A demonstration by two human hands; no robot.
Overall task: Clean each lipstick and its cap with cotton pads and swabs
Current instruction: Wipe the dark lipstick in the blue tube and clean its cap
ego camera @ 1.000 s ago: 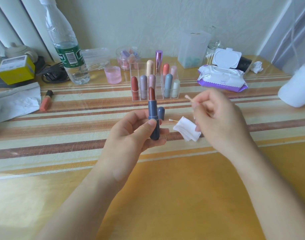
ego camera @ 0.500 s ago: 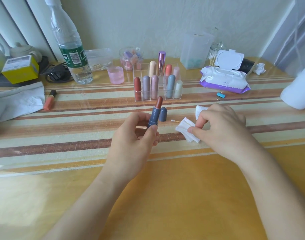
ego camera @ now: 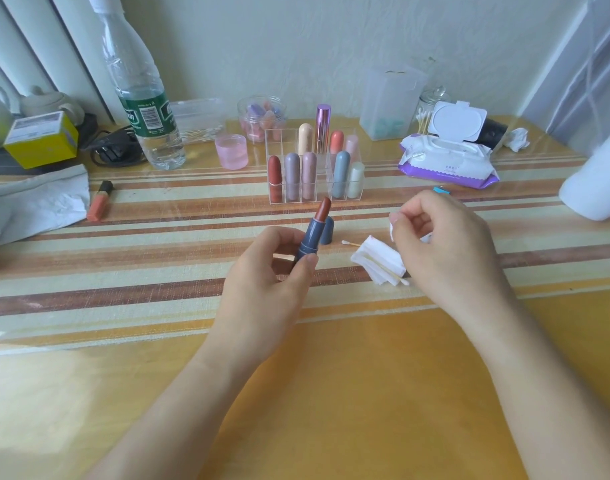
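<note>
Gripping the uncapped blue-grey lipstick (ego camera: 312, 233) in the left hand (ego camera: 265, 282), tip tilted toward one o'clock, its cap (ego camera: 326, 231) standing just beside at two o'clock, right hand (ego camera: 445, 251) pinching a white cotton pad (ego camera: 393, 227), folded pads (ego camera: 379, 261) at its nine o'clock

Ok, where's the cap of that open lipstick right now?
Head view, centre: the blue-grey cap stands on the table just behind the lipstick in the left hand, with a cotton swab to its right.
</note>
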